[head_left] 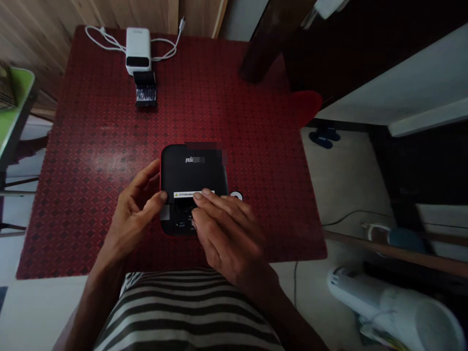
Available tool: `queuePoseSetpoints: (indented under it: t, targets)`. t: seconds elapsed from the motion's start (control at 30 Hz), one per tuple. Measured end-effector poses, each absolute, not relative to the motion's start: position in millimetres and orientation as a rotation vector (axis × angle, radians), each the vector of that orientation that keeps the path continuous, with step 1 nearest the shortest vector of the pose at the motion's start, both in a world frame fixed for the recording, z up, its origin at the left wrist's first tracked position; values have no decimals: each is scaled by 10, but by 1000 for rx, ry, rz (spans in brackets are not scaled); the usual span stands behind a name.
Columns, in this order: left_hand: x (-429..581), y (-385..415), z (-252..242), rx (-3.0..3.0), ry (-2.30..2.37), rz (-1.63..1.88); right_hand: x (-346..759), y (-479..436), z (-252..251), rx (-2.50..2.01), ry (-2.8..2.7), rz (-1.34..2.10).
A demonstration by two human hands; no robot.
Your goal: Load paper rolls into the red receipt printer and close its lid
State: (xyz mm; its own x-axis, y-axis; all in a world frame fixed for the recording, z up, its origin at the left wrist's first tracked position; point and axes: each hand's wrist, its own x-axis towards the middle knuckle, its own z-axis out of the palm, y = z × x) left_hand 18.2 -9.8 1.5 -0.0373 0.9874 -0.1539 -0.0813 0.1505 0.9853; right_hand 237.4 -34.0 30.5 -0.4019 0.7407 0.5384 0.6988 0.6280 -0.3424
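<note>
A black rounded box (pixel 193 170) with a white logo and a white warning label lies on the red patterned table (pixel 109 146), near its front edge. My left hand (pixel 137 214) holds the box's left side, thumb on the near left corner. My right hand (pixel 226 229) rests on the box's near part, fingers pressed flat together on the white label strip. A small white round thing (pixel 236 196) peeks out beside the right fingers.
At the table's far side stands a white device (pixel 138 48) with a white cable (pixel 164 48), and a small black item (pixel 146 88) in front of it. A white fan (pixel 395 307) lies on the floor at right. A green chair (pixel 12 97) stands at left.
</note>
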Motion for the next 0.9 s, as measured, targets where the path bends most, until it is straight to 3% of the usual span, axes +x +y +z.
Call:
queuePoseSetpoints:
  t: [0.3,0.7,0.9]
  targets:
    - [141,-100,2,1108,1275,1132,2391,-343,391,-1154,-2215,226]
    - [36,-361,10,1071,1237,1094,2664,-602,153,-1265,-1785,167]
    - [112,-316,100,1095,1230,1121,2643,-715,-13,-1445,-1789,358]
